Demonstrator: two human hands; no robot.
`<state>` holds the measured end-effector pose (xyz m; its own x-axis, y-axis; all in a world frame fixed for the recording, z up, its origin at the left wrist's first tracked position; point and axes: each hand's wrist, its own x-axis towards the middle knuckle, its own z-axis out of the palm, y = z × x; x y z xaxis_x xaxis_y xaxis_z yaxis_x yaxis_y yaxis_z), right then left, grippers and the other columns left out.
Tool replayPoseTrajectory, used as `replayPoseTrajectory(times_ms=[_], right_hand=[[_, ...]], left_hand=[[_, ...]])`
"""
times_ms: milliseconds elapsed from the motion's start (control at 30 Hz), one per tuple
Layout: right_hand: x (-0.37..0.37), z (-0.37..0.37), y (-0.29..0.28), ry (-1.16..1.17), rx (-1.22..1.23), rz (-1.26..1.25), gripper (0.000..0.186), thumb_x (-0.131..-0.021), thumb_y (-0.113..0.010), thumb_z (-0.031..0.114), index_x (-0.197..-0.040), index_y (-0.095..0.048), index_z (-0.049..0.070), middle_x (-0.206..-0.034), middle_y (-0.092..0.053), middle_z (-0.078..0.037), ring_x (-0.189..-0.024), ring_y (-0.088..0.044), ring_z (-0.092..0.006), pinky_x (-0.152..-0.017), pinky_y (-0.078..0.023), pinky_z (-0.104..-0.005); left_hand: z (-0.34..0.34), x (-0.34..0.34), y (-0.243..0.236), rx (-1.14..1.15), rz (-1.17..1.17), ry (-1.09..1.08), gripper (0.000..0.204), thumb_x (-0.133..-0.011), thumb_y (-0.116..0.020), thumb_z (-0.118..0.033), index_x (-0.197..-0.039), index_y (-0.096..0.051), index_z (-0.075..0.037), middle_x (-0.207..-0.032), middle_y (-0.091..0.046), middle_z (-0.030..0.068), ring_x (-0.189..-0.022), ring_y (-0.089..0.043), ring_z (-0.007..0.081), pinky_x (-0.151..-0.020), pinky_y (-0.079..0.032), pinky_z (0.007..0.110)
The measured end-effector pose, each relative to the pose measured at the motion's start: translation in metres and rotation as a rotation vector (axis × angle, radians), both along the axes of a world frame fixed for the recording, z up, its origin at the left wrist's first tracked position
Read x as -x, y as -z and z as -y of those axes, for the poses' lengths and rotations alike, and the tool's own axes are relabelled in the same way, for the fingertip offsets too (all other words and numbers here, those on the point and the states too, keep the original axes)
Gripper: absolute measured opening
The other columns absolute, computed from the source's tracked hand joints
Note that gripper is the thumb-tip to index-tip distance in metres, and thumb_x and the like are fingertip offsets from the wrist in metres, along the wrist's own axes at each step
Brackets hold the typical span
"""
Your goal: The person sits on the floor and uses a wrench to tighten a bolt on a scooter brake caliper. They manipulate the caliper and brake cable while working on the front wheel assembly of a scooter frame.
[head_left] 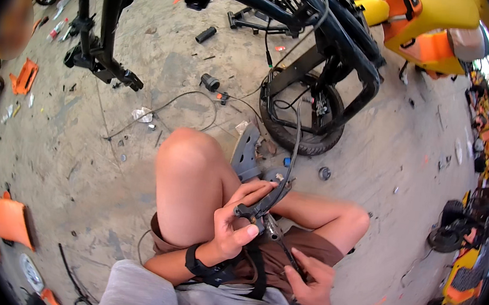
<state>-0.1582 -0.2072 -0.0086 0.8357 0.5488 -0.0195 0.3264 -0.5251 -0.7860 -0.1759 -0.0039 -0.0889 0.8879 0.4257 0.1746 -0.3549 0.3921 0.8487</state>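
Observation:
My left hand (233,230) is closed around a black lever assembly (264,205), held above my lap, thumb on the near side. A black cable (296,152) runs up from the assembly toward the vehicle frame. My right hand (313,283) grips a slim dark hand tool (292,257) at my right thigh. Its metal head (273,228) meets the underside of the lever assembly; the exact contact and the kind of tool cannot be made out. My right palm hides the tool's rear end.
A black metal vehicle frame (373,65) with a wheel (302,143) stands ahead. A black grip (206,35), a black cylindrical part (209,82) and a looped cable (215,111) lie on the concrete. Yellow-orange vehicles (433,29) and orange panels (11,220) stand around. A blurred person's head is at far left.

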Motion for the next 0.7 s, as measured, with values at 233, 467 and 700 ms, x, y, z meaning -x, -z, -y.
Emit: replayPoseTrajectory(times_ms=[233, 467, 700], right_hand=[[-0.002, 0.006, 0.012, 0.025, 0.047, 0.281, 0.037, -0.069, -0.080, 0.005, -0.105, -0.072, 0.000, -0.061, -0.056, -0.007, -0.050, -0.049, -0.0204, -0.048, -0.038, -0.0308], [-0.004, 0.010, 0.012, 0.340, -0.211, -0.336, 0.033, -0.074, -0.078, -0.001, -0.105, -0.068, -0.007, -0.074, -0.063, -0.001, -0.068, -0.057, -0.0067, -0.058, -0.042, -0.0198], [0.012, 0.023, 0.029, 0.111, -0.673, -1.095, 0.040, -0.089, -0.065, 0.009, -0.122, -0.058, -0.011, -0.067, -0.058, -0.004, -0.044, -0.043, -0.0063, -0.041, -0.031, -0.0226]], left_hand=[[0.004, -0.004, -0.003, 0.190, -0.038, 0.075, 0.072, -0.087, -0.061, -0.041, -0.134, -0.050, 0.012, -0.140, -0.045, 0.0241, -0.128, -0.046, 0.0298, -0.107, -0.034, 0.042], [-0.001, -0.002, 0.001, 0.176, 0.000, 0.093, 0.074, -0.088, -0.062, -0.040, -0.137, -0.046, 0.012, -0.140, -0.040, 0.0211, -0.101, -0.057, 0.0198, -0.089, -0.046, 0.033], [-0.002, -0.004, 0.002, 0.182, 0.031, 0.081, 0.073, -0.088, -0.062, -0.039, -0.138, -0.045, 0.012, -0.140, -0.040, 0.0214, -0.096, -0.057, 0.0190, -0.085, -0.047, 0.033]])
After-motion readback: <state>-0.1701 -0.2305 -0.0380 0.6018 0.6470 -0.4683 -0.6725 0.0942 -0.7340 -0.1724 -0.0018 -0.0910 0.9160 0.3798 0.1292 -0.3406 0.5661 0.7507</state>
